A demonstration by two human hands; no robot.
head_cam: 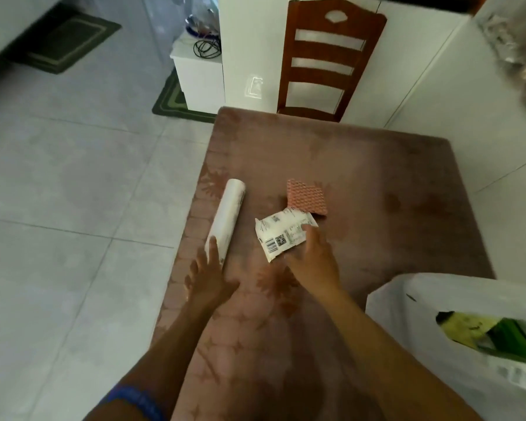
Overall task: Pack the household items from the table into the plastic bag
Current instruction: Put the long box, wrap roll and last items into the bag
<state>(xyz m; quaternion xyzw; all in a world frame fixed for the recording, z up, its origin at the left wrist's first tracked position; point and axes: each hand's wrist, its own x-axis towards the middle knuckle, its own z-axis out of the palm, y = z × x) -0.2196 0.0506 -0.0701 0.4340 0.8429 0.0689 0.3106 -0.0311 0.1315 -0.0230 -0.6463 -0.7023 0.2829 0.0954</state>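
Observation:
A white roll (228, 217) lies near the left edge of the table (377, 183), which has a pink patterned cloth. My left hand (208, 276) reaches toward the roll's near end, fingers spread, fingertips touching or almost touching it. A white packet with a barcode (281, 235) lies in the middle of the table. My right hand (315, 259) rests open on the packet's right side, not closed around it. A pink patterned sponge or cloth (305, 197) lies just behind the packet. The white plastic bag (438, 317) stands at the near right with green items inside.
A wooden chair (325, 59) stands at the table's far side. A white cabinet (198, 71) with cables on top is at the back left. Tiled floor lies to the left, with green mats (170, 101).

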